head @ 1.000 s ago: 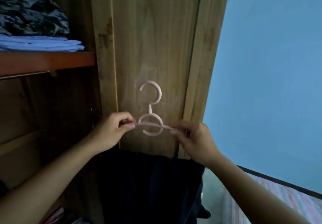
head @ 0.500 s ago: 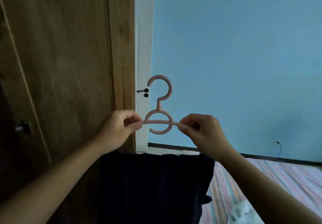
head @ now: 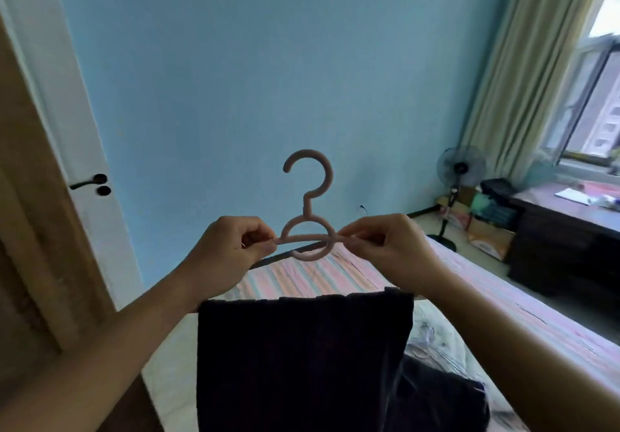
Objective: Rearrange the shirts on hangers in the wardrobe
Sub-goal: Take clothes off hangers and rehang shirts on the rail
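- I see my left hand (head: 228, 253) and right hand (head: 392, 247) each pinching one end of the pink hanger (head: 308, 216), hook up.
- A dark shirt (head: 302, 364) hangs below it, hiding part of the striped bed (head: 318, 277).
- A door (head: 77, 149) stands left; a fan (head: 461, 166), tabletop (head: 563, 210) and curtain (head: 523, 62) stand right.

View swung right off the wardrobe, bed (head: 335, 274), desk (head: 557, 216), window (head: 597, 96) newly visible

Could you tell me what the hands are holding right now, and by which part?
Both hands pinch the pink hanger by its arms, one each side; a dark garment hangs below.
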`<state>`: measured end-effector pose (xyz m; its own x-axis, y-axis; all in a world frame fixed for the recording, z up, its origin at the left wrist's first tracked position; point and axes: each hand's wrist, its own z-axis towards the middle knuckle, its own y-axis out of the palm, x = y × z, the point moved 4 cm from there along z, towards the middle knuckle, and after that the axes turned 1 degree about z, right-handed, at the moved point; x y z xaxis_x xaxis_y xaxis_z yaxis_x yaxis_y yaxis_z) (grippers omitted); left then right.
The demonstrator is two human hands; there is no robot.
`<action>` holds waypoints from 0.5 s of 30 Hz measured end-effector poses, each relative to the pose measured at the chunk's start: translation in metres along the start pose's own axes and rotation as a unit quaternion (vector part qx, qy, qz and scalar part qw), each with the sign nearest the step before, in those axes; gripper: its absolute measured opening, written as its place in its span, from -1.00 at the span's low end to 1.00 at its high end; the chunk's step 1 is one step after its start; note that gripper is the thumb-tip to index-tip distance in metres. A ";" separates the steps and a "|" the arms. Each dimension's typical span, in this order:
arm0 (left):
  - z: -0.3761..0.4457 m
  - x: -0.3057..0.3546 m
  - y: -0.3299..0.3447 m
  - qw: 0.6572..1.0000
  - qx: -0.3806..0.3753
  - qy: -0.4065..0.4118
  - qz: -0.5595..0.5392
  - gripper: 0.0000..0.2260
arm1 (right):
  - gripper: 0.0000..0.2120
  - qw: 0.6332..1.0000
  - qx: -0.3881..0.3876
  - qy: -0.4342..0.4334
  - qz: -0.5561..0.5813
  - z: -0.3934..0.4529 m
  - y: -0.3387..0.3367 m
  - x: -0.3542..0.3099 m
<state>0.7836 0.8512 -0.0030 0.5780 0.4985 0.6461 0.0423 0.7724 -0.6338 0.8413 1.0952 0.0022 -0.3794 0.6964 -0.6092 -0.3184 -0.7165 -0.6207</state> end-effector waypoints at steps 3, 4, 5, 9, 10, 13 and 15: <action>0.005 0.007 0.019 0.998 -0.043 0.034 -0.025 -0.85 | -0.93 0.998 0.033 0.042 -0.018 -0.026 -0.012 0.005; 0.006 0.008 0.026 0.997 -0.057 0.043 -0.034 -0.85 | -0.93 0.997 0.041 0.056 -0.018 -0.036 -0.015 0.006; 0.006 0.011 0.033 0.995 -0.072 0.054 -0.046 -0.85 | -0.93 0.996 0.047 0.070 -0.022 -0.048 -0.019 0.007; 0.003 0.020 0.063 0.982 -0.139 0.096 -0.082 -0.87 | -0.91 0.990 0.057 0.121 -0.044 -0.091 -0.034 0.008; 0.002 0.022 0.070 0.979 -0.151 0.103 -0.086 -0.87 | -0.90 0.988 0.056 0.131 -0.050 -0.099 -0.037 0.009; 0.003 0.026 0.093 0.971 -0.182 0.120 -0.096 -0.85 | -0.89 0.982 0.058 0.160 -0.076 -0.119 -0.044 0.015; 0.006 0.028 0.109 0.966 -0.198 0.128 -0.107 -0.81 | -0.88 0.978 0.066 0.176 -0.087 -0.131 -0.048 0.021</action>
<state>0.7998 0.9515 -0.0512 0.7024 0.1907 0.6858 0.4624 0.6102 -0.6433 0.9620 1.1494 -0.0455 0.0049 0.7630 -0.6463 -0.4705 -0.5686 -0.6748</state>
